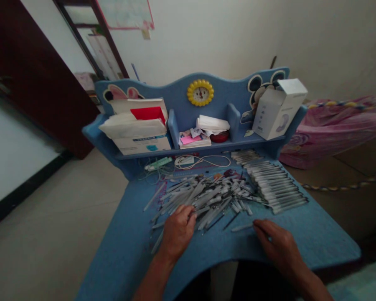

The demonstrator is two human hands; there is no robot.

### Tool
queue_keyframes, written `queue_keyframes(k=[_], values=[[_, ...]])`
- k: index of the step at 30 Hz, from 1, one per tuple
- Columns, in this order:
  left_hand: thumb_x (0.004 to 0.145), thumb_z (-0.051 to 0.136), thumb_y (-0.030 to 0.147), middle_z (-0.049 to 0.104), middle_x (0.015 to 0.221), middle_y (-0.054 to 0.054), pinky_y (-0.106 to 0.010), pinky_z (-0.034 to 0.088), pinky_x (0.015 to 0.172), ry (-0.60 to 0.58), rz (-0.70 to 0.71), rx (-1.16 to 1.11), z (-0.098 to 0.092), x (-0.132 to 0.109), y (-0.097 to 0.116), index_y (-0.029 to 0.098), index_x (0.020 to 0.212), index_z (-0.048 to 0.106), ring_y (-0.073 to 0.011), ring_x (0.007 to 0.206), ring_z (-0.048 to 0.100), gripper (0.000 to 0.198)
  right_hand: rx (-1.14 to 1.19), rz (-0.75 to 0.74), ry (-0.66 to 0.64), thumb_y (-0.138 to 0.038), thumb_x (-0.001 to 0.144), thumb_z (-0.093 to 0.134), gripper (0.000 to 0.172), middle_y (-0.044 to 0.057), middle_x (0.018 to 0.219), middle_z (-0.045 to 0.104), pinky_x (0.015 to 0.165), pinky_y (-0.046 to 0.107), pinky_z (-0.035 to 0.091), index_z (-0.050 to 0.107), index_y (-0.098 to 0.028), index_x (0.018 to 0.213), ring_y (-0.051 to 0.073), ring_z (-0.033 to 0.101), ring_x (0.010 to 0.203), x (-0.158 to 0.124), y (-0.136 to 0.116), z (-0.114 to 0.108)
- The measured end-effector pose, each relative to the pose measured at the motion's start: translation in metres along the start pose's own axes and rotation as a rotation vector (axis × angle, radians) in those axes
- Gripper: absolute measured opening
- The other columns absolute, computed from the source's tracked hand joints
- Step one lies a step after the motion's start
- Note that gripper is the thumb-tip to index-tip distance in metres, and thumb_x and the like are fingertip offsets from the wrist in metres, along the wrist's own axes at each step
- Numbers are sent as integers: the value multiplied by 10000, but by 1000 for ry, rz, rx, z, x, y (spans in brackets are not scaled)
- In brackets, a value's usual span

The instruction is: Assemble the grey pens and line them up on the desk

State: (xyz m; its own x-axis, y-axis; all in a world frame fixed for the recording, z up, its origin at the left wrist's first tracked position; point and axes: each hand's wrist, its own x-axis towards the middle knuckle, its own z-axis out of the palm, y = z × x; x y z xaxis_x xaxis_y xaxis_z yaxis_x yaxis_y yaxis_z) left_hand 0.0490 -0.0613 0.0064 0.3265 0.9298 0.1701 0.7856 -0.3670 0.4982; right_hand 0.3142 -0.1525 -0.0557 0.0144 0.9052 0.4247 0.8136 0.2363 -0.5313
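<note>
Blue desktop [128, 228] bears heaped pens [208, 196], right grip [278, 242] holding one.

In the upper centre of the frame, a round yellow flower-rimmed clock [200, 93] is on a blue shelf unit [179, 98]. Below it lie a white paper-like roll [211, 122] and bright pink paper [190, 139]; left of them, a flat red item [148, 113] above a white printed carton [134, 146]. Upper right holds a white open-flapped cardboard box [271, 113], mid-right pink fabric [335, 129], upper left a dark reddish-brown door [28, 75]
</note>
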Motion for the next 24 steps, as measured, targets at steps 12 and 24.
queue_keyframes(k=[12,24], values=[[785,497,141,591,907,-78,-286,432,694,-146,19,347,3,1,2,197,859,630,-215,844,591,161,15,13,17,-234,866,428,205,52,808,683,683,296,537,628,-223,908,180,654,748,-19,-14,24],[727,571,243,561,631,17,-234,374,559,-21,-33,-374,-14,31,1,173,734,576,-130,581,518,70,29,48,-25,-228,863,442,189,53,831,683,706,290,525,625,-208,910,177,650,766,-18,-19,28]])
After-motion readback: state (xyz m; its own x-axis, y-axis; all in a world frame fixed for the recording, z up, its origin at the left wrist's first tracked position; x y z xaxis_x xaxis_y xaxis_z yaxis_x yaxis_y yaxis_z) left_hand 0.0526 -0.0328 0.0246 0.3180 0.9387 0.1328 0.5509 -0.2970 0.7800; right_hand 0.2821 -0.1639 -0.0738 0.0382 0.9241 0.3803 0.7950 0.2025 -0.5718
